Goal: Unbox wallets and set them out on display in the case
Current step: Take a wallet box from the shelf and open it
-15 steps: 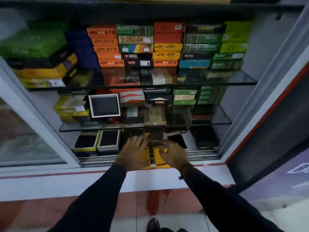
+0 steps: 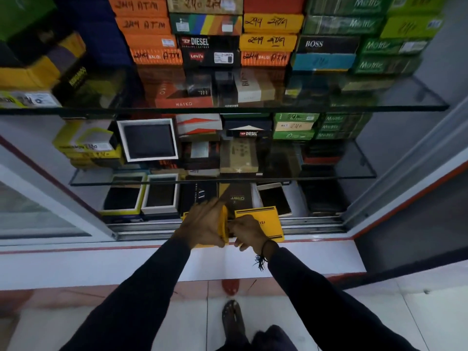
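At the open front of the display case, my left hand (image 2: 203, 224) is wrapped around a yellow box base (image 2: 224, 225) turned on its edge. My right hand (image 2: 247, 233) holds the matching yellow lid (image 2: 263, 220), flat, with dark stripes and lettering, just right of the base. The two hands touch over the sliding track (image 2: 311, 225). What lies inside the yellow base is hidden by my fingers. On the bottom shelf behind stand open boxes showing dark wallets (image 2: 160, 195).
Two glass shelves (image 2: 354, 107) above carry stacked wallet boxes in orange, yellow, green and black. A white-framed open box (image 2: 148, 140) shows a dark wallet on the middle shelf. A white ledge (image 2: 101, 264) runs below the case; my foot (image 2: 233, 317) is on the tiled floor.
The camera has moved closer to the case. My hands have drawn together and lifted the yellow box, with the base now tipped on edge in the left hand and the lid in the right.
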Available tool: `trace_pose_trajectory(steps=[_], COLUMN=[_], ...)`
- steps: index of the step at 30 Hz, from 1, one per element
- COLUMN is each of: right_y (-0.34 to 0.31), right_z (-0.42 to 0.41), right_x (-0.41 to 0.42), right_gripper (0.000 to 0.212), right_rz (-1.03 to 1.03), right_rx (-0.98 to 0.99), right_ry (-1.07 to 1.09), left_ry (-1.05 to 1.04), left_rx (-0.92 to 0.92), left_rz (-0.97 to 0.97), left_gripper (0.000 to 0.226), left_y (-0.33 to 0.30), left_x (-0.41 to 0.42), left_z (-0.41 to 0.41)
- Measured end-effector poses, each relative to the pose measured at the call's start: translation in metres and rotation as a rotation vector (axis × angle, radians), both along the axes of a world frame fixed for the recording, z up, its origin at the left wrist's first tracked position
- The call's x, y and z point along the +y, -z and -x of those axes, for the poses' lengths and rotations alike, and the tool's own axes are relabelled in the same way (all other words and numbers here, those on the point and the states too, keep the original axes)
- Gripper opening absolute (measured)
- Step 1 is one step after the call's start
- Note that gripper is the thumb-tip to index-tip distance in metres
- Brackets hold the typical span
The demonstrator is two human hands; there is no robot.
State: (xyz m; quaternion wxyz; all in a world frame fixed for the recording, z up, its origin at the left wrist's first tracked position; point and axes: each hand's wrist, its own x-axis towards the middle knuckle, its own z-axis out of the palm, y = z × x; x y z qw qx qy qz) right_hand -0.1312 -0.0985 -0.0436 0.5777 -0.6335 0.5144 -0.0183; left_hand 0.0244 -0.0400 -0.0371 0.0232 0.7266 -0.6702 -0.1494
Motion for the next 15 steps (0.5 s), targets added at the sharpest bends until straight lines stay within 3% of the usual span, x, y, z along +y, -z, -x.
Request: trace_pose_trajectory(steps=[4,8,12,15], right_y=[0.004,0.003,0.002,-0.003], right_z=[-0.005,-0.011,-0.014,-0.019], right_x=[0.002,0.007,0.007,0.007], right_gripper=[0.01,0.02,0.011,0.016], right_rz=[0.018,0.162,0.216,0.228], right_rx=[0.016,0.121,0.196,0.192], right_ry=[0.093,0.126,0.203,0.175], left_ry=[-0.09,-0.204,-0.385,-0.504], left_rx=[0.239,0.512,0.868,0.951], left_rz=[0.042,0.039,0.018,-0.001], left_gripper=[0.118,0.113,0.109,0.107], left_y=[-0.023,-0.038,-0.036,-0.029], left_x=[0.017,0.046,0.084,0.104], left_z=[-0.022,-0.061,-0.101,-0.12])
